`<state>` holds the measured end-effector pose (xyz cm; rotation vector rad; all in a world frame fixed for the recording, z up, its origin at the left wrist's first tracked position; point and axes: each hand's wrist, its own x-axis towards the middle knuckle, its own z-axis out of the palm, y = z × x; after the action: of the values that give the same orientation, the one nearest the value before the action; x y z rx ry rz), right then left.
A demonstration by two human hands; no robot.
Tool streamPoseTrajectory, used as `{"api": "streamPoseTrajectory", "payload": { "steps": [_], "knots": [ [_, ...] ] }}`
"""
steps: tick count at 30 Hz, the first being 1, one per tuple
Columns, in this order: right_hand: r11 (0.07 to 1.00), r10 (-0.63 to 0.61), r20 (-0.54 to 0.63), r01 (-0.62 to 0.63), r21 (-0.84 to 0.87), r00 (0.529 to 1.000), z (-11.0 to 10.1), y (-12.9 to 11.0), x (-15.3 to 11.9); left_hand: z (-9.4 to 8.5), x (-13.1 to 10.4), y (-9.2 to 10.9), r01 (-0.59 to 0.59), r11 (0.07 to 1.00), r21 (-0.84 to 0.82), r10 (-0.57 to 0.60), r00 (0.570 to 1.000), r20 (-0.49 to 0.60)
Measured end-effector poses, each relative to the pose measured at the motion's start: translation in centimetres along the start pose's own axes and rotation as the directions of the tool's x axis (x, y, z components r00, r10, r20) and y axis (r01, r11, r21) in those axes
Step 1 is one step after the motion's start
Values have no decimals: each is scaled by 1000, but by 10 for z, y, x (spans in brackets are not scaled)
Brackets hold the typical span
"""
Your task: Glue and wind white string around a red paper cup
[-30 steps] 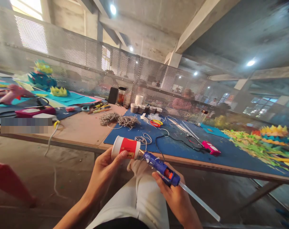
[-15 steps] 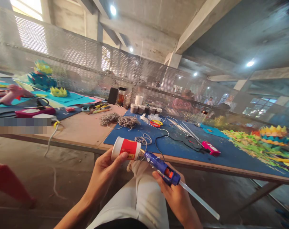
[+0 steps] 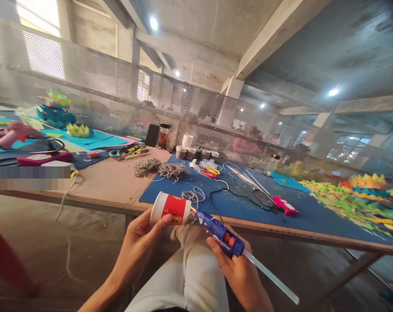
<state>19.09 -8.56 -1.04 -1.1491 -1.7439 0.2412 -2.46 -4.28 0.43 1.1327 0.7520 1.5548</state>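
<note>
My left hand [image 3: 146, 231] is closed around a white paper cup [image 3: 170, 208] with a red band, held on its side above my lap. My right hand [image 3: 237, 255] grips a blue hot glue gun [image 3: 217, 228], its metal nozzle at the cup's right-hand end. A long translucent glue stick [image 3: 272, 277] sticks out of the gun's back. From that end of the cup, cord runs up to a loose coil of thin cord [image 3: 194, 196] on the blue mat. Part of the cord is hidden behind the cup and gun.
On the table lie bundles of grey cord [image 3: 160, 169], scissors [image 3: 211, 172], several small cups [image 3: 196, 153] and a pink power box [image 3: 285, 206]. Cut paper strips [image 3: 342, 203] cover the right side. A pink glue gun [image 3: 17, 134] lies left. A mesh screen [image 3: 118, 99] stands behind.
The view has shifted slightly. My hands, the cup and the glue gun keep nearly the same pose, with the nozzle still at the cup's end.
</note>
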Motion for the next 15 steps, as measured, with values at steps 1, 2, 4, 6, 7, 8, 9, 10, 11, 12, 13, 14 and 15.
{"api": "streamPoseTrajectory", "payload": {
  "steps": [1, 2, 4, 6, 7, 8, 9, 10, 11, 12, 13, 14, 15],
  "knots": [
    [1000, -8, -3, 8, -1, 1000, 0, 0, 0, 0, 0, 0, 1, 1000, 4, -1, 1000, -1],
    [1000, -12, -4, 12, -4, 1000, 0, 0, 1, -1, 0, 0, 0, 1000, 8, 0, 1000, 1],
    [1000, 2, -5, -2, -8, 1000, 0, -1, 1, -2, 1, -1, -5, 1000, 18, 5, 1000, 7],
    [1000, 19, -1, -19, -2, 1000, -1, -1, 0, -4, 2, -2, -6, 1000, 21, 6, 1000, 20],
    [1000, 28, 2, -28, 4, 1000, -1, -1, 0, -4, 2, -2, -6, 1000, 20, 5, 1000, 26],
    [999, 38, 5, -39, 9, 999, -1, -1, 0, -4, 1, -2, -6, 1000, 17, 6, 1000, 27],
    [999, 44, 8, -44, 14, 999, -1, 0, 0, -3, 1, -2, -7, 1000, 12, 6, 1000, 28],
    [999, 44, 10, -44, 17, 999, -1, 0, 0, -2, 0, -1, -9, 1000, 6, 8, 1000, 18],
    [999, 42, 12, -42, 18, 999, -1, 0, 0, -1, -1, 0, -9, 1000, 0, 9, 1000, 2],
    [999, 37, 12, -37, 17, 999, -1, 0, 0, 0, -2, 1, -6, 1000, -4, 6, 1000, -16],
    [999, 31, 9, -31, 14, 999, -1, 0, 0, 1, -2, 2, 1, 1000, -5, -1, 1000, -26],
    [1000, 27, 2, -27, 8, 1000, -1, 0, 1, 2, -3, 3, 10, 1000, -4, -10, 1000, -29],
    [1000, 23, -9, -23, 0, 1000, -1, -1, 1, 3, -4, 3, 15, 1000, 1, -15, 999, -28]
  ]
}}
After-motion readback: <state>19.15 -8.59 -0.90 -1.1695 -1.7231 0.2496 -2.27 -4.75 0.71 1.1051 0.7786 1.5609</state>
